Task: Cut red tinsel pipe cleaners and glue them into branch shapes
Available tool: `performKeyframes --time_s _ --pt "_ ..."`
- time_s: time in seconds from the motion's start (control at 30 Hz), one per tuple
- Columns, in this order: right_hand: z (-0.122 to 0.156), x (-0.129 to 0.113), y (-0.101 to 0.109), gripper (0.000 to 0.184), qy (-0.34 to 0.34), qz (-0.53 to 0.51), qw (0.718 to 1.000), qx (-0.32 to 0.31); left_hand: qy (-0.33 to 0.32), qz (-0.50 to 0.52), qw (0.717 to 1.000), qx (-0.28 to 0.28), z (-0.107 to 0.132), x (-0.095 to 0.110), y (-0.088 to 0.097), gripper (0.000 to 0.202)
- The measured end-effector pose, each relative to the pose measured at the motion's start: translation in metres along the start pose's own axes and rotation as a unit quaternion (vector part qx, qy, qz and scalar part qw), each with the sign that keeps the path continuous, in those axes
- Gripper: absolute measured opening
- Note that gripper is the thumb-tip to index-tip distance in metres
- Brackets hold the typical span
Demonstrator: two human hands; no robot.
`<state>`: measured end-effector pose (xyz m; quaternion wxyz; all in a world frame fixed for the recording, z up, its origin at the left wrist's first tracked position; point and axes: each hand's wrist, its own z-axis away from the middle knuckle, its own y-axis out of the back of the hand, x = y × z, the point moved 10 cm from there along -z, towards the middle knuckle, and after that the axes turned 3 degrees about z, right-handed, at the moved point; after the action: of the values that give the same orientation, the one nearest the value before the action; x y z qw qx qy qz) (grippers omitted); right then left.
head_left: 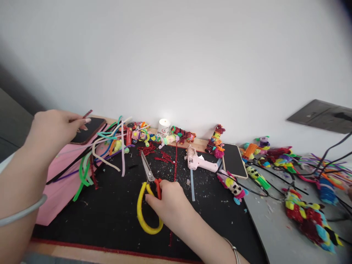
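Observation:
My left hand [59, 128] is raised at the left, above a dark phone, its thumb and fingers pinched on a short red glittery pipe cleaner [87, 113]. My right hand [172, 205] has its fingers round the handle of a pair of scissors [150, 175] over the black mat. The scissors have metal blades that look nearly closed, pointing away from me; one handle loop is yellow, the other orange-red. Just past the blade tips lie clipped red glittery pieces [165, 157]. Part of the orange-red handle is hidden by my right hand.
A pink glue gun [202, 162] with a glue stick lies right of the scissors, beside a white-framed phone [235, 159]. Colourful pipe cleaners [85, 170] spread over pink sheets [59, 183]. A white paper cup [164, 127] stands by the wall. Several pipe-cleaner figures [310, 216] and black cables lie at right.

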<state>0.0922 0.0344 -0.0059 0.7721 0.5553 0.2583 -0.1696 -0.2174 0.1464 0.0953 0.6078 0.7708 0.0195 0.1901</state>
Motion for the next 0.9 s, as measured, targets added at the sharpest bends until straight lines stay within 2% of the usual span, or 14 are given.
performKeyframes --time_s 0.07,0.23,0.37,0.5,0.57,0.67,0.73,0.8,0.83,0.9 --pt "-0.002 -0.005 -0.002 0.027 -0.018 0.065 0.998 -0.001 0.030 -0.029 0.999 -0.010 -0.001 -0.002 -0.005 0.037" --pt "-0.005 -0.020 -0.007 0.034 -0.016 0.128 0.991 -0.031 0.010 -0.047 0.999 -0.011 -0.005 0.000 -0.012 0.042" --pt "-0.006 -0.029 -0.007 0.032 0.000 0.161 0.986 -0.043 0.018 -0.039 0.998 0.043 0.003 0.003 0.000 0.045" --pt "-0.011 -0.037 -0.013 0.026 0.010 0.193 0.979 -0.066 -0.011 -0.038 0.993 0.109 0.014 0.015 0.009 0.046" --pt "-0.014 -0.042 -0.019 0.021 0.022 0.206 0.974 -0.089 -0.018 -0.056 0.993 0.102 0.014 0.019 0.003 0.049" --pt "-0.015 -0.050 -0.018 0.016 0.033 0.225 0.967 -0.116 -0.025 -0.091 0.995 0.036 0.011 0.024 -0.018 0.047" --pt "-0.013 -0.057 -0.006 0.014 0.043 0.227 0.967 -0.105 -0.047 -0.099 0.994 -0.012 0.011 0.029 -0.033 0.042" --pt "-0.014 -0.072 0.015 0.020 0.083 0.198 0.976 -0.042 -0.072 -0.097 0.992 -0.037 0.014 0.036 -0.043 0.040" --pt "-0.016 -0.081 0.025 0.023 0.110 0.166 0.980 -0.008 -0.082 -0.096 0.991 -0.041 0.017 0.038 -0.046 0.041" --pt "-0.026 -0.093 0.041 0.024 0.153 0.036 0.986 0.055 -0.095 -0.091 0.990 -0.042 0.023 0.041 -0.050 0.042"
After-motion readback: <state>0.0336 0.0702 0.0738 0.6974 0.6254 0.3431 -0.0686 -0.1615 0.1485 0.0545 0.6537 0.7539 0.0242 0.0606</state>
